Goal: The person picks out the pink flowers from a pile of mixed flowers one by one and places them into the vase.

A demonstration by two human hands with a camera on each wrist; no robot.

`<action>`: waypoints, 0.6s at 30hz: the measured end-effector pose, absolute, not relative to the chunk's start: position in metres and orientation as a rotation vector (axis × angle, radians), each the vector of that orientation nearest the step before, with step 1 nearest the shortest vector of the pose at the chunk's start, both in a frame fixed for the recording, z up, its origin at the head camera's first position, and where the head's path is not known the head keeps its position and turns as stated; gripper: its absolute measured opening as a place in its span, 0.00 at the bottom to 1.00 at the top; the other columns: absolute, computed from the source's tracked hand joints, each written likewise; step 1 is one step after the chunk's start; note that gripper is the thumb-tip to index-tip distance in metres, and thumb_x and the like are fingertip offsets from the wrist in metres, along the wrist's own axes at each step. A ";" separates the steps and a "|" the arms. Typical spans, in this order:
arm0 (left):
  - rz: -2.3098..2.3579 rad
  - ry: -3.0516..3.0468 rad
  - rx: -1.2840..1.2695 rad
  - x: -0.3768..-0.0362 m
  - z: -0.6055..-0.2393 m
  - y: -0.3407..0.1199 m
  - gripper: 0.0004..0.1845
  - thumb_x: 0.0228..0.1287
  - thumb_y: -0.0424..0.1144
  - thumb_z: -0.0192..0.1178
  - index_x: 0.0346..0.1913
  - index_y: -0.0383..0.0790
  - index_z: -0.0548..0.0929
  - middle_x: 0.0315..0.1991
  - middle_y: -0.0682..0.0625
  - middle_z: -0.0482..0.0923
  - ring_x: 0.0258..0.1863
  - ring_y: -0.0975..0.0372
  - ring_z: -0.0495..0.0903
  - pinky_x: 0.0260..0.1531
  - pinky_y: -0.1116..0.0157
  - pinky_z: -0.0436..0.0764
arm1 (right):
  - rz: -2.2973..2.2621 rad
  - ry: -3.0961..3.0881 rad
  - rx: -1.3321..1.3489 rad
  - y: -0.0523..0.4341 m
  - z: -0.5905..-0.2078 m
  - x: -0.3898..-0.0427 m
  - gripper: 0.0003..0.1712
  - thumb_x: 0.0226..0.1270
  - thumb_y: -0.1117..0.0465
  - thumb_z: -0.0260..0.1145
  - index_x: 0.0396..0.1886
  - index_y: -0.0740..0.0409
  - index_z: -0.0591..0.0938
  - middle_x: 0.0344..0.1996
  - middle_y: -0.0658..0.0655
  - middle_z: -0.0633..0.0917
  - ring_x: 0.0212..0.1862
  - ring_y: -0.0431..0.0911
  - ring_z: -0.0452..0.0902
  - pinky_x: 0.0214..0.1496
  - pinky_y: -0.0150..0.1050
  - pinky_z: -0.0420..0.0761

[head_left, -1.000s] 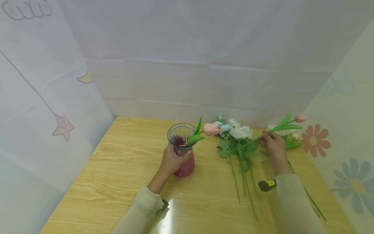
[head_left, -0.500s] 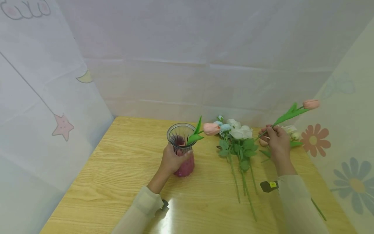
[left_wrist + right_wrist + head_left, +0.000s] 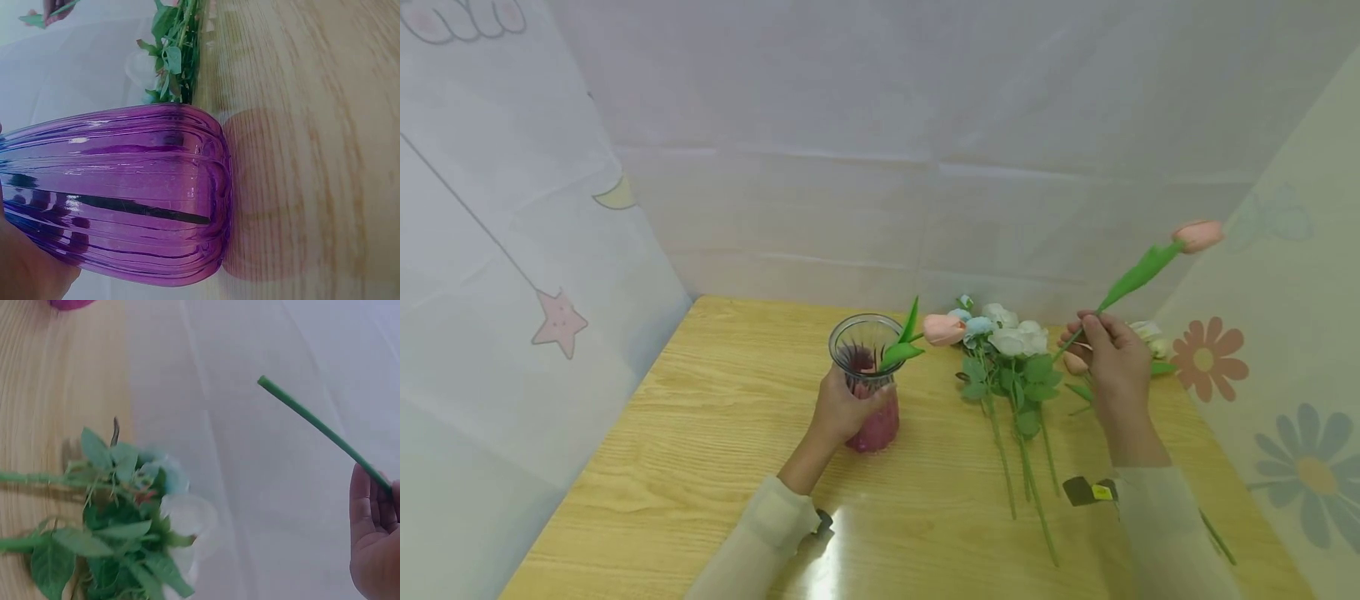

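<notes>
We have the left hand point(image 3: 842, 410) wrapped around the waist of the ribbed glass vase point(image 3: 868, 379), fingers curled on it, holding it upright on the bench point(image 3: 715, 433). One pink tulip point(image 3: 942, 329) already sits in the vase, leaning out over the rim toward our right hand. In the left wrist view the vase point(image 3: 125, 194) shows purple glass with that stem running dark inside it.

Our right hand point(image 3: 1112, 367) pinches the stem of a second tulip point(image 3: 1197, 235) between thumb and fingers, well up from the cut end. The bloom stands high and away from the hand, off toward the flowered wall; the lower stem runs back past the wrist. In the right wrist view the stem point(image 3: 319, 425) pokes out free of the fingers point(image 3: 369, 506), its cut end in the air.

Between our two hands, just beside the right one, lies the bunch of white and pale blue roses point(image 3: 1011, 342), heads away from us, stems point(image 3: 1030, 475) trailing toward us on the bench.

To do this step well, we judge the stem should be swung so the cut end leads, and lifted clear of the roses as it crosses. We keep the vase gripped firmly, since the leaning tulip could tip it. We aim the end at the open side of the mouth, away from the leaves point(image 3: 904, 342) already there.
</notes>
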State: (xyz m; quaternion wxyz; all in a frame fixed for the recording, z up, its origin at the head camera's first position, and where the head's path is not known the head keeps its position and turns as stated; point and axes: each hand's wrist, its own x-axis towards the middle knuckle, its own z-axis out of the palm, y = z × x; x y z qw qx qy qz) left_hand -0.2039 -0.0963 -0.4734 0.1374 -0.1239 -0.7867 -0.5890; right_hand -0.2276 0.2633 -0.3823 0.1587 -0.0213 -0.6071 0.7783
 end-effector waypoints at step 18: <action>-1.728 -2.239 -0.382 -0.203 -0.472 -0.096 0.33 0.55 0.39 0.75 0.60 0.36 0.70 0.51 0.40 0.81 0.54 0.49 0.82 0.58 0.49 0.81 | 2.186 -1.654 0.200 0.209 -0.338 -0.179 0.17 0.72 0.60 0.65 0.47 0.74 0.80 0.33 0.59 0.83 0.33 0.46 0.83 0.37 0.35 0.87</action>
